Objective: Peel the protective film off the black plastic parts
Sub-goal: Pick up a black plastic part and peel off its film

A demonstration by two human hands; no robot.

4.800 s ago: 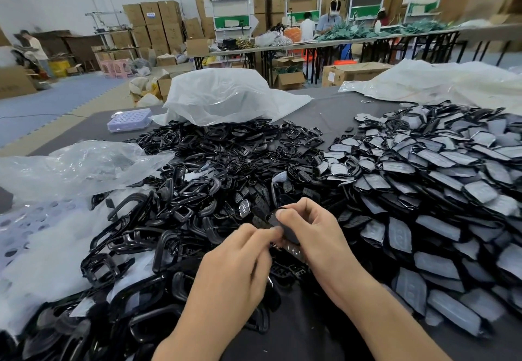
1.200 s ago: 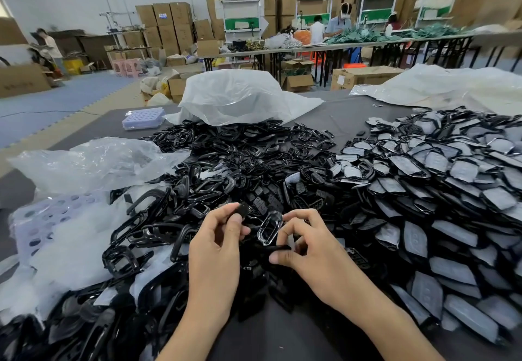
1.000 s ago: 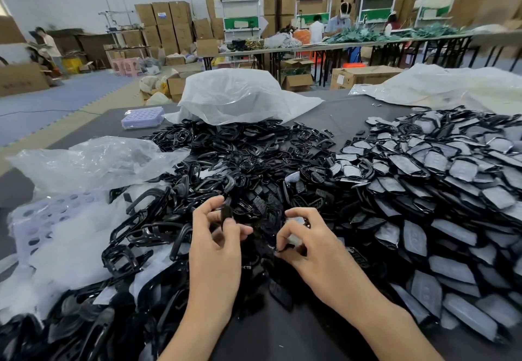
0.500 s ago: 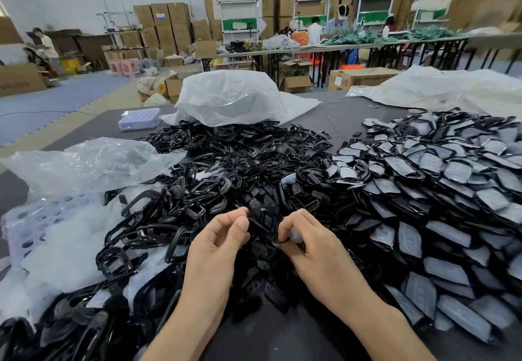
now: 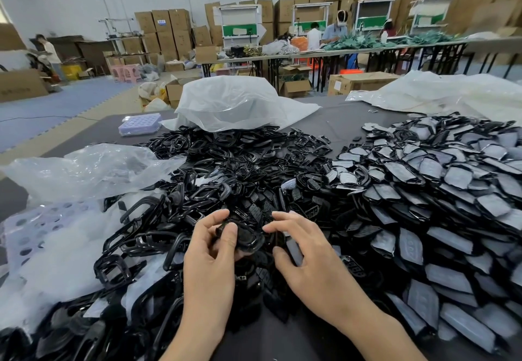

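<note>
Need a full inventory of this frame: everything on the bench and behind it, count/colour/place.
Ring-shaped black plastic frames: large pile, glossy black, table centre and near left.
Film-covered black plastic parts: large pile, black with grey film, right.
Black oval plastic part: one, black, in the left hand.
White plastic bag: one, white, far centre.
Clear crumpled plastic bag: one, transparent, left.
Lilac perforated trays: two, lilac, far left and near-left edge.
White plastic sheet: one, white, far right.
Dark grey table: one, dark grey, under everything.
Cardboard boxes: many, brown, back wall.
Left hand: grips the oval part.
Right hand: fingers relaxed beside it, holding nothing.
</note>
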